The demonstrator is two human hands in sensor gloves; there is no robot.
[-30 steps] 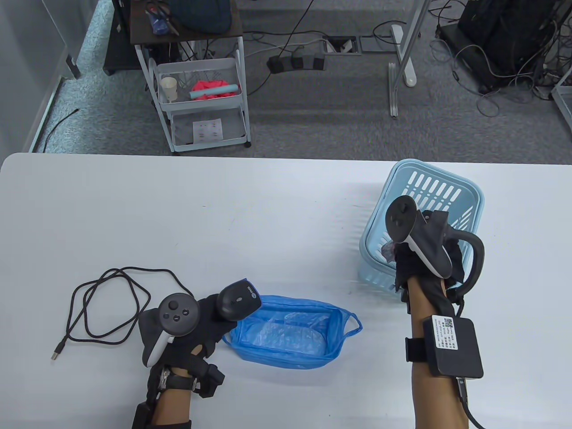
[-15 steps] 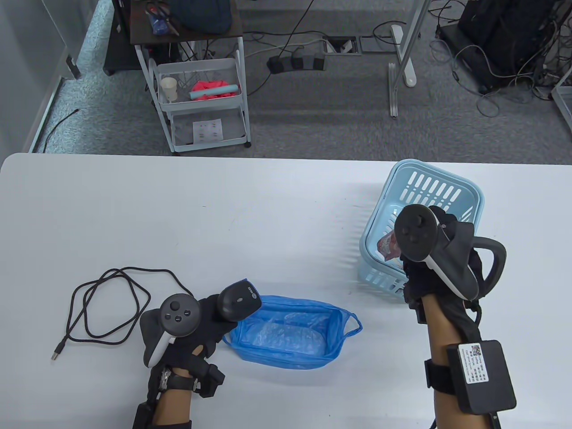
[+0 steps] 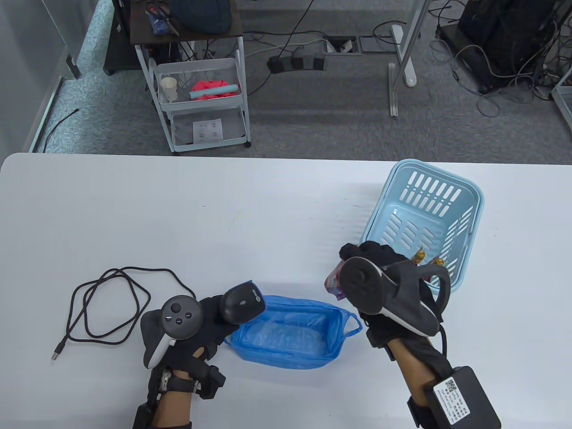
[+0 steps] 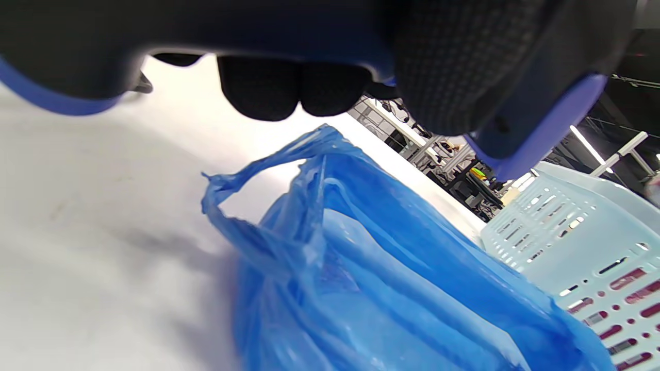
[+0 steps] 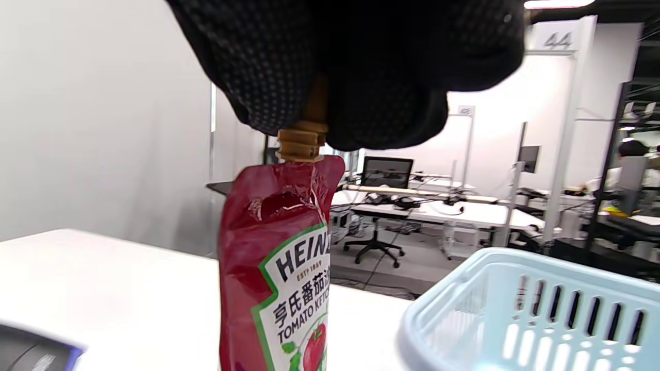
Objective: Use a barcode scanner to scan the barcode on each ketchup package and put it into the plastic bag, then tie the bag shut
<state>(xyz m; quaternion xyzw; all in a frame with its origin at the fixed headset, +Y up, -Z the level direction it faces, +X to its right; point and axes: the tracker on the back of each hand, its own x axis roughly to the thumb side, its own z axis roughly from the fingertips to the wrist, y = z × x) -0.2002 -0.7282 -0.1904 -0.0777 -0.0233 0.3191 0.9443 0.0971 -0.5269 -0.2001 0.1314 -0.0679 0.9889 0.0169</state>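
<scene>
My right hand holds a red ketchup package by its gold cap, and the pouch hangs down upright. In the table view only a corner of the ketchup package shows left of the tracker, between the light blue basket and the blue plastic bag. My left hand grips the black barcode scanner at the bag's left end. The blue plastic bag lies open on the table. Two gold caps of other packages show in the basket.
The scanner's black cable loops on the table to the left. The white table's far edge borders a grey floor with a white cart. The basket stands right of the hanging pouch.
My right hand has come out of the basket with a ketchup package and moved left and nearer, toward the bag. The left hand with the scanner has turned slightly.
</scene>
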